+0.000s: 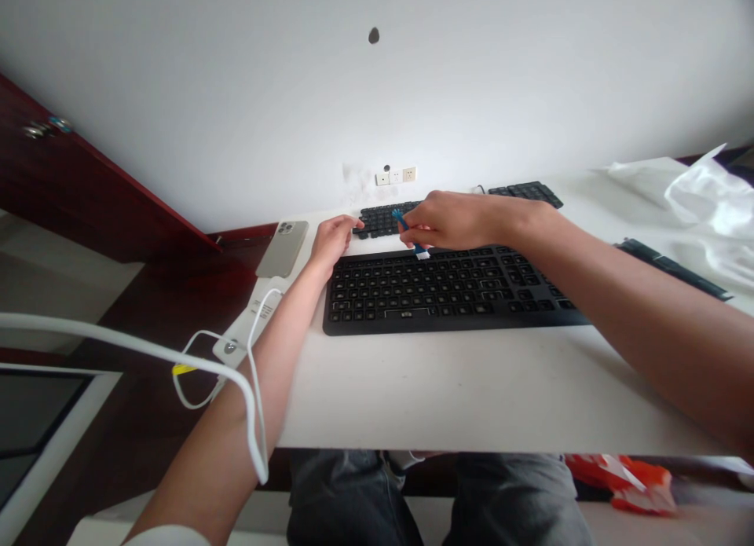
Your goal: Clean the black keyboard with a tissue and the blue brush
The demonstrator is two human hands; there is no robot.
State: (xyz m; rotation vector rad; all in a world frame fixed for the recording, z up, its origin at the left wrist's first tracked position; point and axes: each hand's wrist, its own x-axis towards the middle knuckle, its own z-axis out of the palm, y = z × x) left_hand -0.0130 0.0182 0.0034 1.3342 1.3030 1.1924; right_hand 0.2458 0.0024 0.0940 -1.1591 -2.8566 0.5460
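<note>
Our long black plastic keyboard with its key tops off (412, 287) lies flat on the white table (400, 389). Our right hand (433, 220) is over its back edge, with fingers clamped on a thin blue brush with white bristles (419, 250). The bristles are over the keyboard's back edge, left of its middle; we can't tell if they touch. Our left hand (334, 238) is at the keyboard's back left corner, near the small black square key tops (380, 224) behind it. We can't tell if it grips anything.

To brush well, we think we should press softly, go along each row, and hold the keyboard's corner so it won't slide. The brush slants, bristles toward us and a bit right. The keyboard's long way runs left to right, with its wide front rim facing us.
</note>
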